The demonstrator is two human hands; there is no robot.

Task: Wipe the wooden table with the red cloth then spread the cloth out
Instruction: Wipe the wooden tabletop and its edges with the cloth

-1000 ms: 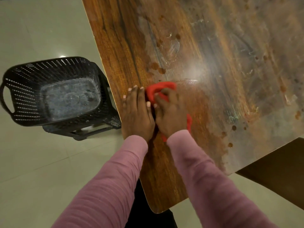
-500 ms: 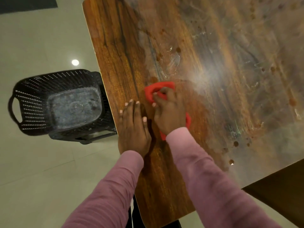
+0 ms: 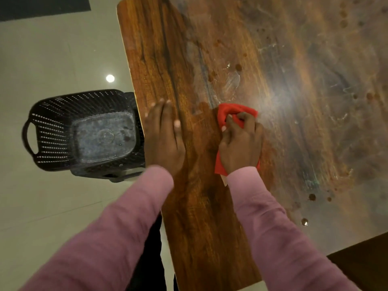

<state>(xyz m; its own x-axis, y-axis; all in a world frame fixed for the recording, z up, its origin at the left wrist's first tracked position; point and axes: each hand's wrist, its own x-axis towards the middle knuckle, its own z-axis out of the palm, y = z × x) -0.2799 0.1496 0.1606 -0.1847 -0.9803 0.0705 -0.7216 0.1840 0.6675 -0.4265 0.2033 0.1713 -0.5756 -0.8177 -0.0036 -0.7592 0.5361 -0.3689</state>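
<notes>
The wooden table fills the right of the view, dusty and smeared with brown spots toward the right. My right hand grips the bunched red cloth and holds it against the tabletop; most of the cloth is hidden under the hand. My left hand lies flat on the wood near the table's left edge, fingers straight, about a hand's width left of the cloth.
A black perforated plastic basket sits on a dark stool on the pale tiled floor just left of the table's edge. A second dark wooden surface shows at the bottom right corner. A dark mat lies at top left.
My two hands have drawn apart: the right hand with the cloth has slid right across the wood, and the left hand has shifted toward the table's left edge.
</notes>
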